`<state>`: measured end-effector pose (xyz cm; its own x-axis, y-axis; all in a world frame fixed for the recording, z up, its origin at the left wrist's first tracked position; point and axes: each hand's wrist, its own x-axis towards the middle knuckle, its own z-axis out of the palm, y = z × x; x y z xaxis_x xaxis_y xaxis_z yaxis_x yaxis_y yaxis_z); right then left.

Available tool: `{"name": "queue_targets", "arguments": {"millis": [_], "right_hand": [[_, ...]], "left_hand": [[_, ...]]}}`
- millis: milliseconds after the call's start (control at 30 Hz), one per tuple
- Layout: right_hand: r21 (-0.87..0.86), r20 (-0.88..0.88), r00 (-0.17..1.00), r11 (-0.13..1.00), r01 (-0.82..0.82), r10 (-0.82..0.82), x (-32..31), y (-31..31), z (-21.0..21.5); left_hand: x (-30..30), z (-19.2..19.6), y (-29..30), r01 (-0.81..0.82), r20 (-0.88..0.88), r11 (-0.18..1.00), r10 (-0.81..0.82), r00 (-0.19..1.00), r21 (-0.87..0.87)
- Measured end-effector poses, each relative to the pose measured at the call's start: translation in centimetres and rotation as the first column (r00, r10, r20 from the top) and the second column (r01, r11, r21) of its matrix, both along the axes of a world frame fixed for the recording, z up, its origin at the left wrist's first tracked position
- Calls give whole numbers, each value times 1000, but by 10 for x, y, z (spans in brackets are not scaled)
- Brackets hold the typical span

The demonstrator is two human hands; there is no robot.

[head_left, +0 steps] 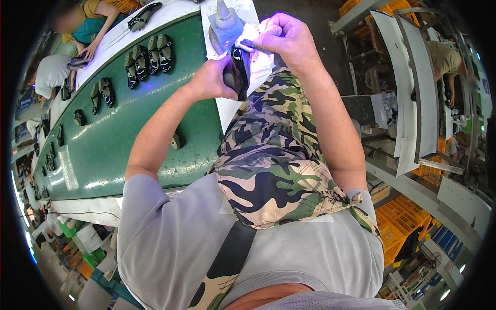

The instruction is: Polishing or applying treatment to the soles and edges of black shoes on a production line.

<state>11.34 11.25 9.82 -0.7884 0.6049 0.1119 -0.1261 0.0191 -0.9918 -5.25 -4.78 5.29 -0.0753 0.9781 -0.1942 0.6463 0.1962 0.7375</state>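
My left hand (211,78) is closed round a glossy black shoe (242,67), held upright over the white strip beside the green belt. My right hand (293,44) is raised at the shoe's far end. Its thumb and fingers pinch a white cloth (246,44), which touches or nearly touches the shoe there. Bright violet light washes out the cloth's edges. Just beyond my hands stands a squat translucent bottle (226,32) with a pale cone-shaped nozzle. More crumpled white material (262,63) lies behind the shoe, under my right hand.
Several dark strappy shoes (149,59) lie in pairs on the green conveyor belt (119,139). Another shoe (177,140) lies near my left forearm. A co-worker (95,23) handles shoes across the belt. Metal racks (408,77) and orange crates (400,222) stand to my right.
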Motion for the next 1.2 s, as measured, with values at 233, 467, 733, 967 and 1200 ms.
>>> {"name": "queue_targets", "arguments": {"millis": [233, 467, 733, 967, 1200], "right_hand": [[237, -5, 999, 970, 49, -49, -9, 7, -12], [291, -24, 1000, 956, 24, -18, -8, 7, -25], [115, -7, 1000, 993, -28, 29, 2, -4, -43], [18, 103, 989, 994, -108, 106, 18, -12, -46], [131, 148, 984, 984, -118, 98, 38, -4, -47]], "left_hand": [[-11, -21, -10, 68, 481, 997, -70, 874, 23], [-11, -27, -14, 63, 759, 982, 95, 644, -176], [-7, -32, -10, 11, 905, 966, 236, 355, -257], [-8, -49, -5, -86, 931, 953, 303, 204, -291], [-4, -61, 4, -169, 940, 941, 317, 127, -294]]}}
